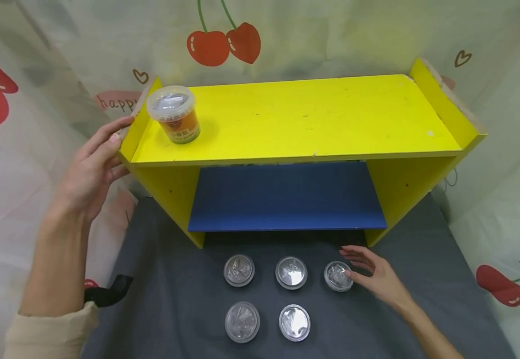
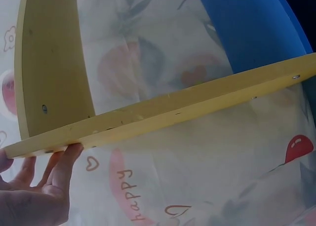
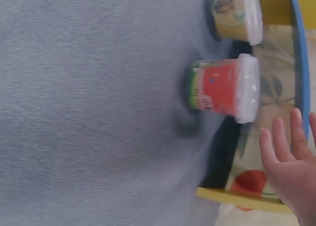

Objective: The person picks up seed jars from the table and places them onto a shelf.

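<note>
My left hand (image 1: 91,167) rests against the outer face of the yellow side panel (image 2: 163,107) of a shelf unit, its fingertips touching the wood near the top end. On the yellow top board (image 1: 313,119), beside that panel, stands a lidded plastic tub (image 1: 176,114) with an orange label. My right hand (image 1: 378,276) hovers over the rightmost tub (image 1: 337,277) on the table, thumb overlapping its lid in the head view. From the right wrist, the hand (image 3: 296,162) has spread fingers holding nothing, apart from a red-labelled tub (image 3: 222,88).
Several more clear-lidded tubs stand in two rows before the shelf, among them a back-left one (image 1: 239,270) and a front-left one (image 1: 242,322). A blue lower board (image 1: 286,197) spans the unit. Grey cloth (image 1: 165,299) covers the table; cherry-print fabric (image 1: 331,40) hangs behind.
</note>
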### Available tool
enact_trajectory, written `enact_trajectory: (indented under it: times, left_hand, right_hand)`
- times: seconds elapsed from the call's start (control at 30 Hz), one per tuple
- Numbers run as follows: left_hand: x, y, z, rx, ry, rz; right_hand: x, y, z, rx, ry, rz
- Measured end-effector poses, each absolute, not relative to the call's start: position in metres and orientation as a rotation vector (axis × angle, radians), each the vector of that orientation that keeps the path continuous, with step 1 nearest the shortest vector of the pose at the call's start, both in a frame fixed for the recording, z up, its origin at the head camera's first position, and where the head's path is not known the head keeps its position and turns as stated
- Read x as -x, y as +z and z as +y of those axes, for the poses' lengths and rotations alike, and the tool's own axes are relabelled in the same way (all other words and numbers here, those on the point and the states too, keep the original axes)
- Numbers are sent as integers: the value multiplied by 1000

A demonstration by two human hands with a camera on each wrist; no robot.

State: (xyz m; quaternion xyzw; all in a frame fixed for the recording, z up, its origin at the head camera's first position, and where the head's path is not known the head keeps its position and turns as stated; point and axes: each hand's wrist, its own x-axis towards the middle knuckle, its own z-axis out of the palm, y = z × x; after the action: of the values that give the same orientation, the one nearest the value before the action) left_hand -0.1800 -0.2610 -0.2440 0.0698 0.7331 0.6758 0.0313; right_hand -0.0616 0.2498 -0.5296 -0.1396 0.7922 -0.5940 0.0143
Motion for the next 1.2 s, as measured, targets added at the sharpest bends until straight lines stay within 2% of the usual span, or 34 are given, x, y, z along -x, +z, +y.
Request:
enact_trajectory:
  times: [0.17,0.5,1.2]
  left_hand:
    - [180,-246,-261,-230,2108,2228]
    - [180,-246,-256,-202,2153,2208]
    - [176,-244,-251,-102,2143,2290]
  right_hand:
    - [53,-545,254,354,-1823,2460]
    - [42,-569,252,362,-1811,2423]
    - [43,-589,237,219,-1784,2431]
